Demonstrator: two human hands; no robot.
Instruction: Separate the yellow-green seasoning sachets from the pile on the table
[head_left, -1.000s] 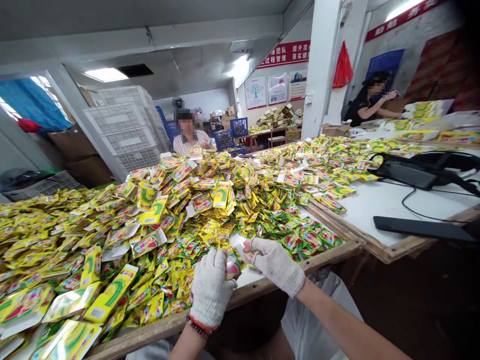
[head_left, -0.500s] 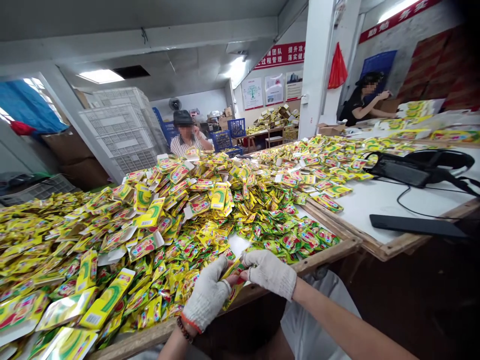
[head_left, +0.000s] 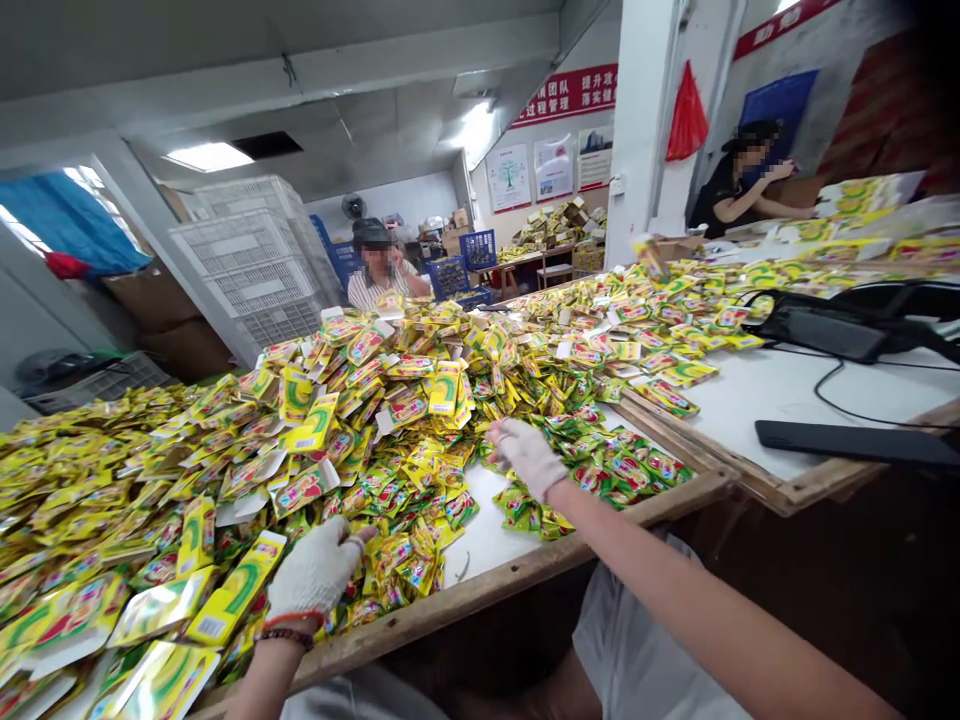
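Observation:
A big heap of small yellow, green and red sachets [head_left: 420, 400] covers the wooden-edged table [head_left: 525, 572], mixed with flat yellow cartons. My left hand [head_left: 315, 572], in a white knit glove, rests curled on the sachets near the front edge, next to a yellow carton [head_left: 236, 598]. My right hand [head_left: 527, 456], also gloved, reaches forward onto the sachets in the middle, palm down; its fingertips are hidden among the packets. I cannot make out whether either hand grips a packet.
A second white table [head_left: 757, 395] to the right carries a black device with cables [head_left: 832, 332] and a flat black bar [head_left: 855, 443]. A seated person [head_left: 379, 265] faces me across the heap; another person [head_left: 739, 185] works at the back right. White crates [head_left: 240, 260] are stacked behind.
My hands were together at the front edge holding a sachet. They have parted: the left moved left onto the pile by the carton, the right reached forward into the heap.

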